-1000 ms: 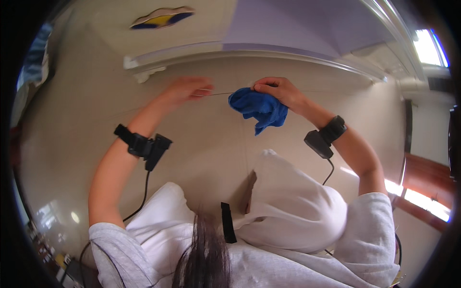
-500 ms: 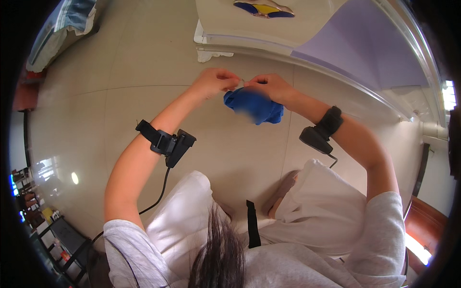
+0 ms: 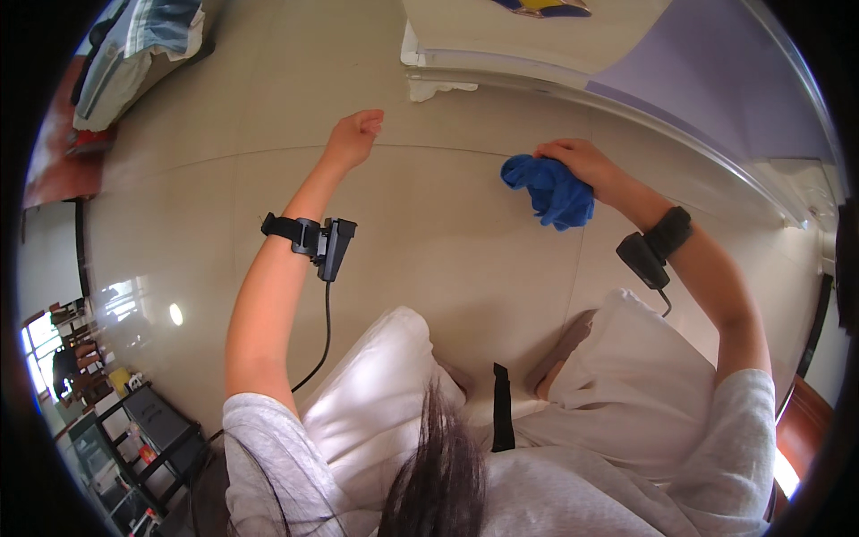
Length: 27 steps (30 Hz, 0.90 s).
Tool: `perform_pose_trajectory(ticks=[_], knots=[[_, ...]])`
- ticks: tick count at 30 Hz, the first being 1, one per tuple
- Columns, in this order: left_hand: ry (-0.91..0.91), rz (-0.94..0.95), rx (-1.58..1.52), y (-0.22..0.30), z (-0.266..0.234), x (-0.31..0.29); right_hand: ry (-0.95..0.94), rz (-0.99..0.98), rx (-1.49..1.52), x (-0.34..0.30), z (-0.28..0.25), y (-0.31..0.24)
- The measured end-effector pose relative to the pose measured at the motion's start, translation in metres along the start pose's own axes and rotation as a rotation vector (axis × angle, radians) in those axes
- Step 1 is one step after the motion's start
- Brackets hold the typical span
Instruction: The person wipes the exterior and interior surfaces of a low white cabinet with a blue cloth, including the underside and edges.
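A crumpled blue cloth (image 3: 553, 192) hangs from my right hand (image 3: 580, 164), whose fingers are closed over its top. Well apart from it, on the left, my left hand (image 3: 355, 139) is raised over the floor with the fingers curled in and the thumb against them. Whatever may be pinched there is too small or hidden to make out. Each forearm carries a black strapped-on device (image 3: 333, 249) with a cable.
Ahead on the right stands a cream and lilac cabinet (image 3: 537, 63) with a colourful handle (image 3: 546, 8). Pale tiles (image 3: 429, 233) cover the floor. A cushioned piece of furniture (image 3: 143, 58) sits at the far left, and a black rack (image 3: 161, 421) at the near left.
My hands, close together over the blue cloth before, have moved apart. The cloth went right with my right hand, while my left hand drew away to the left. The view has shifted a little.
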<state>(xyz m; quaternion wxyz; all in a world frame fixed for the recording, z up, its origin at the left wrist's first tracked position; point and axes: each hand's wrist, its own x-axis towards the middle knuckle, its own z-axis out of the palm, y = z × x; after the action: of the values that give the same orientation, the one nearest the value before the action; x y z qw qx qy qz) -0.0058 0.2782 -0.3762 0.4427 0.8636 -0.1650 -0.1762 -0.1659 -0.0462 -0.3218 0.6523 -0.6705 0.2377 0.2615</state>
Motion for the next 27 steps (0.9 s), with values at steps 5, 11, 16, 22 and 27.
perform_pose_trajectory(ticks=[5,11,16,22,27], knots=[[0.191,-0.009,0.246,0.008,0.002,-0.001,-0.021,0.068,-0.007,-0.004,0.004,-0.002],[0.15,-0.101,0.273,0.034,-0.01,-0.004,-0.044,0.035,0.022,-0.006,0.004,0.0],[0.171,-0.092,0.215,0.024,-0.014,-0.002,-0.046,0.009,0.034,-0.002,-0.002,0.008],[0.195,-0.118,0.086,0.027,-0.008,-0.001,-0.043,0.049,0.036,-0.005,-0.002,0.008],[0.074,-0.19,0.179,0.013,-0.022,0.009,-0.041,0.059,0.033,-0.008,0.0,0.008]])
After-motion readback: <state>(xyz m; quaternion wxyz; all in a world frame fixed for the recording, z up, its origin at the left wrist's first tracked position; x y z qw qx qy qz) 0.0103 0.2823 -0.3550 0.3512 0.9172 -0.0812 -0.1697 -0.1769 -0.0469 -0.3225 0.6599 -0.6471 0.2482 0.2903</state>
